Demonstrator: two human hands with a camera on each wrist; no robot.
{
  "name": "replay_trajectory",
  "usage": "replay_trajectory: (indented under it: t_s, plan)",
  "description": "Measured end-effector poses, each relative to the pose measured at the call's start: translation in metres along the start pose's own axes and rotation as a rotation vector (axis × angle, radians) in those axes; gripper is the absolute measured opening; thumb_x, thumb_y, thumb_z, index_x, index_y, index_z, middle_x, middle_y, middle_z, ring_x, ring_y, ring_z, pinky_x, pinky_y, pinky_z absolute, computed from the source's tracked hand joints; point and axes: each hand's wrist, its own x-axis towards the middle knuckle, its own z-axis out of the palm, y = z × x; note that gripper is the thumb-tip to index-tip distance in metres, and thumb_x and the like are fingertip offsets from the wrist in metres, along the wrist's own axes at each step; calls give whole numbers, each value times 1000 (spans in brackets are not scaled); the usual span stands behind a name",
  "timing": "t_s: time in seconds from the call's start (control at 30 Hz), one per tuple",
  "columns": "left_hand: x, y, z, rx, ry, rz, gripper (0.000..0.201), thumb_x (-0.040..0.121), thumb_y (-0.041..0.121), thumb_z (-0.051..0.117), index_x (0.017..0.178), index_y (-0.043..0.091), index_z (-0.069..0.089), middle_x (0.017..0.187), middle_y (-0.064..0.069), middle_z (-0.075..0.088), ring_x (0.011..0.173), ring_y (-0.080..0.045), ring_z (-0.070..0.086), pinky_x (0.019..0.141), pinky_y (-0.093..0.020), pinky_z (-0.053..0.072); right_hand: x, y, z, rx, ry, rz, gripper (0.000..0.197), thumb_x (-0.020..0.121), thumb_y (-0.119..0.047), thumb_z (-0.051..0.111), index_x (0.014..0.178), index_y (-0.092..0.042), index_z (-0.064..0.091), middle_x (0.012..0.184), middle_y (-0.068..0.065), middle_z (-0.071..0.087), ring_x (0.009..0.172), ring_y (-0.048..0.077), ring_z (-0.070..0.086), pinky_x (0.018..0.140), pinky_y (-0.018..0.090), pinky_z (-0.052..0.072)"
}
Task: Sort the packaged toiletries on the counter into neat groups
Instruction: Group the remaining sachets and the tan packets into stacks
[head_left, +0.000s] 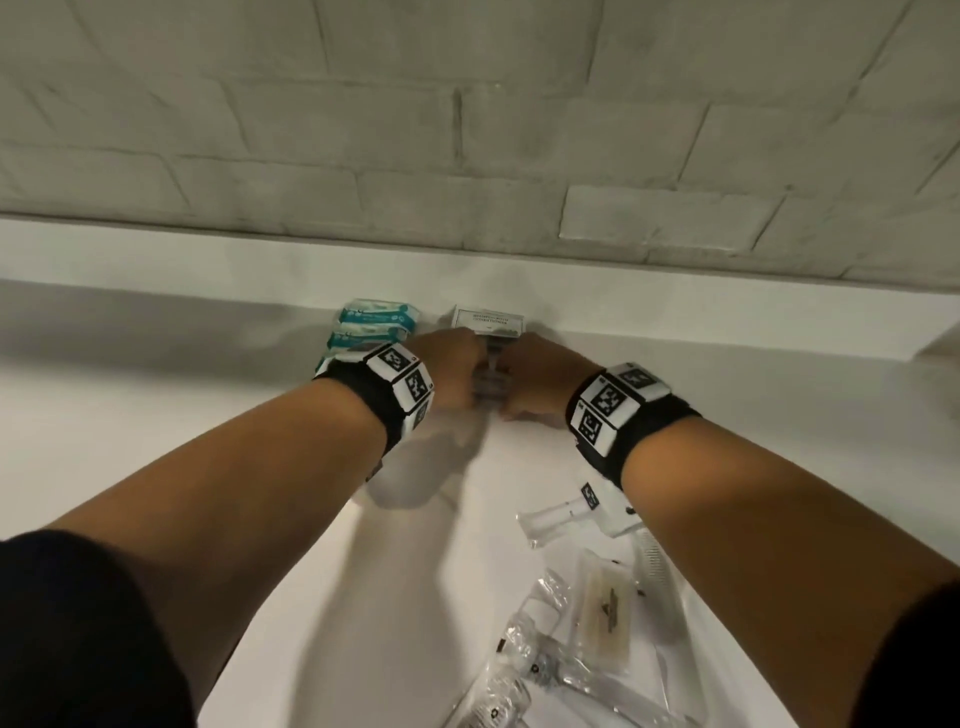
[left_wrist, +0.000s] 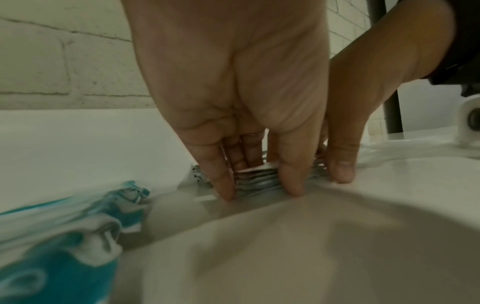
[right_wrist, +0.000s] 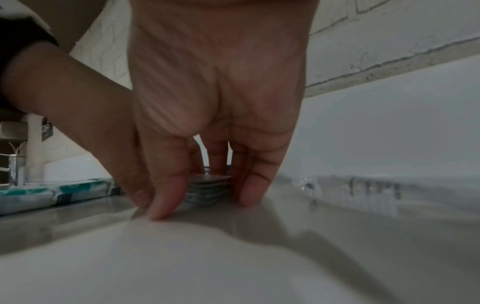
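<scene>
sachets (head_left: 490, 384) by the wall (head_left: 467, 130) sit squeezed square between left hand (head_left: 451, 371) and right hand (head_left: 540, 376), fingers straight, pressing; loose clear-wrapped packets (head_left: 605, 618) nearby seem next to group.

Dim, soft shadows; wrist views blurry, foregrnd out of focus; edges warped.

Pale brick wall (head_left: 467, 130) behind, dark upright pole (left_wrist: 392, 115) beside it

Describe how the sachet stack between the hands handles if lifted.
The sachet stack shows separate thin layers, so it would likely slide apart. Left hand and right hand flank it, suggesting it needs bracing. Thin packets, so probably light.
</scene>
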Motion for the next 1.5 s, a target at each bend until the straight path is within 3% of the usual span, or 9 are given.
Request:
replay_trajectory:
  t_s: [0.3,0.43,0.63,0.73,0.87,1.0,1.13,1.33,1.5]
  plan:
    - [-1,-2,-2,-71,-29,-12,25,68,26,75,88,18,61,87,-3,66,83,-25,67,75,-34,56,4,5,3,-47,17,-10,44,66,-26,80,105,-10,66,102,5,66,92,22,65,70,24,46]
    - [-15,1,2,-20,90,-40,76,61,56,74,124,19,52,118,-4,56,103,-25,57,86,-37,51,-14,8,-8,47,1,-10,78,64,-28,84,133,-15,50,128,6,59,110,25,59,88,30,49]
    - [-74,29,-2,-65,389,26,38,81,41,66,102,10,57,105,-14,57,90,-31,57,74,-33,45,-91,25,-36,0,95,-30,33,85,-25,66,117,-19,61,118,7,55,110,27,57,87,31,45]
    - [-116,65,-1,-12,144,158,16,84,37,62,85,21,61,88,2,61,80,-20,59,66,-27,42,-138,24,-19,-17,-116,-94,15,79,-22,71,90,-31,67,92,-13,63,89,14,62,68,26,46]
    - [-172,120,11,-209,-391,340,14,79,38,71,91,33,68,84,20,62,72,5,57,66,-10,43,-191,24,20,-273,-301,-254,42,71,-25,76,108,-38,61,100,-18,51,94,9,50,78,33,50]
    - [-198,145,43,93,-529,462,45,68,54,71,103,29,57,104,10,52,96,-13,52,81,-32,48,-209,36,42,-345,-131,-262,48,74,-37,76,113,-42,49,101,-14,41,97,15,41,78,32,42]
    - [-220,152,55,394,-236,366,62,65,67,65,111,27,52,111,6,53,102,-19,50,84,-32,38,-218,39,51,-351,-18,-222,29,74,-36,71,79,-32,43,85,-16,43,85,15,43,73,31,38]
    - [-247,166,70,287,-168,61,72,65,78,57,105,19,48,92,2,64,83,-24,61,66,-32,42,-260,40,38,-220,-57,-153,25,88,-31,56,69,-28,41,80,-11,46,78,16,52,62,30,38]
    - [-246,180,76,63,-154,-78,81,64,54,78,124,15,38,100,1,59,87,-22,57,60,-28,36,-307,-1,66,-113,-260,-399,18,78,-22,69,87,-29,56,105,-14,52,89,13,55,77,33,50]
